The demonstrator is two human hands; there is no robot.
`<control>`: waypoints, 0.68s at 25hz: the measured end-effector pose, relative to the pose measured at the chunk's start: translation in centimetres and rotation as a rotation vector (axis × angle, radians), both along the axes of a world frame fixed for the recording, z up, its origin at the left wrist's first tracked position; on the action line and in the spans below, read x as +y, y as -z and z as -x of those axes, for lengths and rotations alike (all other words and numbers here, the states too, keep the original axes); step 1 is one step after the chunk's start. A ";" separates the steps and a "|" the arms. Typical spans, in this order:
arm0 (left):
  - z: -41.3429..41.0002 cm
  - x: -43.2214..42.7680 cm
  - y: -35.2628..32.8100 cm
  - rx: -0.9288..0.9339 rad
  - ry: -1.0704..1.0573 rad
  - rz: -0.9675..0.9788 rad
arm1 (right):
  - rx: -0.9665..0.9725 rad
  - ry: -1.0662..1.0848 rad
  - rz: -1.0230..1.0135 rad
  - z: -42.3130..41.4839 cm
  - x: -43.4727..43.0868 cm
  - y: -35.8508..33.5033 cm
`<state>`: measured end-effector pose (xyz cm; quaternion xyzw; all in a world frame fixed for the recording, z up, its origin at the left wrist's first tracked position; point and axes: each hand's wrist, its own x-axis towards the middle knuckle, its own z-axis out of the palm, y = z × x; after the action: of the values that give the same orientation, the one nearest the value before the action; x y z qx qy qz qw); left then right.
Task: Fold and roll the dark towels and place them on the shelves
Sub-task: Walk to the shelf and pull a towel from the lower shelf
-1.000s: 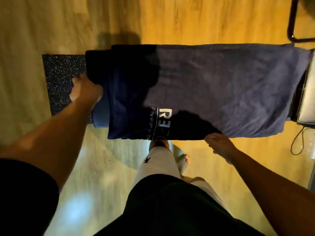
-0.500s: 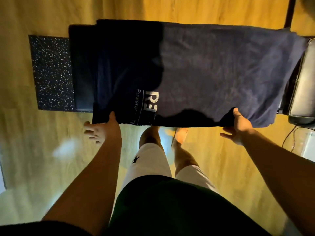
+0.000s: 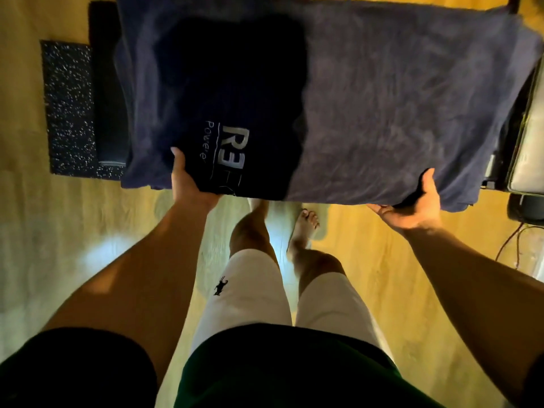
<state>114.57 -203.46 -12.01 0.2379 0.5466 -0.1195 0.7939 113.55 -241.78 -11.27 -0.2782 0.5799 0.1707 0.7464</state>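
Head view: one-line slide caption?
Both hands, left hand and right hand, grip the near edge of a dark towel spread flat.

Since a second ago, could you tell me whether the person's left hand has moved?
Yes. The left hand has moved right, away from the speckled black rubber mat, and now grips the near edge of the dark navy towel beside its white logo.

The left hand and right hand grip the near edge of the dark towel. A speckled mat lies on the wooden floor beyond.
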 end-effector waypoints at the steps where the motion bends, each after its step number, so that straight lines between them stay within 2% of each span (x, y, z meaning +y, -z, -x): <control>1: 0.1 -0.2 0.1 -0.008 -0.005 -0.017 | 0.006 0.008 -0.001 0.0 0.1 0.0; 6: 1.3 -0.4 -2.2 0.008 -0.076 -0.132 | 0.031 0.011 -0.051 0.9 -0.9 -1.1; 12: -0.3 -0.4 -7.8 -0.172 -0.099 -0.233 | -0.090 0.169 0.010 -0.8 -0.7 -7.2; 17: -1.1 -1.2 -14.9 -0.217 -0.134 -0.317 | -0.180 0.012 0.170 -4.4 -2.1 -16.0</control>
<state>115.66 -204.67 2.91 0.3344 0.4847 0.0477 0.8068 117.98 -243.92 4.71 -0.3514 0.5244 0.0909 0.7702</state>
